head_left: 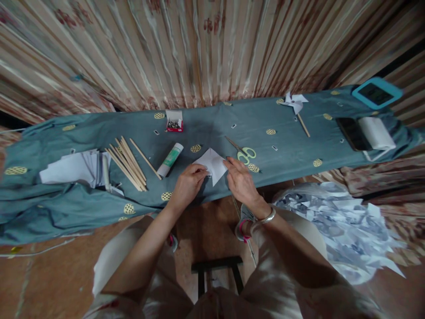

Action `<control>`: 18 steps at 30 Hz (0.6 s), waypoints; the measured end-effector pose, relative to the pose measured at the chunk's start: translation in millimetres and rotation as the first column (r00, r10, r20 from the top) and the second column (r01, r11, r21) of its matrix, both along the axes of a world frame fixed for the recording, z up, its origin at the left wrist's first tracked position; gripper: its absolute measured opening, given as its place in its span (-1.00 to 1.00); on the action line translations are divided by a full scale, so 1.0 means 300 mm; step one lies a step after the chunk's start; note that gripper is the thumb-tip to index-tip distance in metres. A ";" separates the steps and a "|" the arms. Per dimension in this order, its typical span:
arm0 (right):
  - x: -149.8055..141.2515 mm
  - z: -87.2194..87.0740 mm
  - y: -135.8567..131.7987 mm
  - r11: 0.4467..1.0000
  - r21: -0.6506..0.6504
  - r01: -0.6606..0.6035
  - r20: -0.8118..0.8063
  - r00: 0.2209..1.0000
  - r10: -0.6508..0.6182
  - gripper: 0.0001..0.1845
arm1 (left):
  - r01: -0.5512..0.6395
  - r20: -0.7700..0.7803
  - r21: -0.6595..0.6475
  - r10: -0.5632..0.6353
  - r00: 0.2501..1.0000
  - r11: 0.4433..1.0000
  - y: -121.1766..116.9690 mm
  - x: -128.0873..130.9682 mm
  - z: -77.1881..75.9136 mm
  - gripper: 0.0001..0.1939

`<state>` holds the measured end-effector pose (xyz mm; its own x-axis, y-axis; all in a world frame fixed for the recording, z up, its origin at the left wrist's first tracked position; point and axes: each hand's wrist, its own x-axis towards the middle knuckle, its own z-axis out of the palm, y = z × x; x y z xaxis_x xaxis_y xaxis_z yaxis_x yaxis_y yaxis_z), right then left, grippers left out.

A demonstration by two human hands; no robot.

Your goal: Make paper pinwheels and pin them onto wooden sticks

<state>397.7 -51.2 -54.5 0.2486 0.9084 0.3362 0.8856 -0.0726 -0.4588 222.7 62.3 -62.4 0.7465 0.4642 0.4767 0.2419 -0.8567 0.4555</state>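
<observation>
Paper (212, 166) is lying at the cloth-covered table's (206, 128) near edge, one point aiming away, another toward the person; left hand (189, 184) is pinching its left side, right hand (242, 181) is touching its right corner, fingertips partly hidden. Glue stick's (170, 160) label is showing unreadable print.

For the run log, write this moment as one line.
left hand: pinching white paper | right hand: at its right edge | nearby: green-labelled tube, scissors
</observation>
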 end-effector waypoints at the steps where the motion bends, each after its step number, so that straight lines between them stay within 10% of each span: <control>1: -0.003 0.002 -0.003 1.000 -0.006 -0.010 -0.005 1.000 0.010 -0.52 | -0.015 -0.015 0.009 0.015 1.000 1.000 0.011 -0.006 0.004 -0.80; 18: -0.053 0.032 -0.040 0.991 -0.009 -0.134 -0.118 0.984 0.132 -0.56 | 0.017 -0.190 0.141 0.011 0.982 0.990 -0.055 -0.005 0.041 -0.84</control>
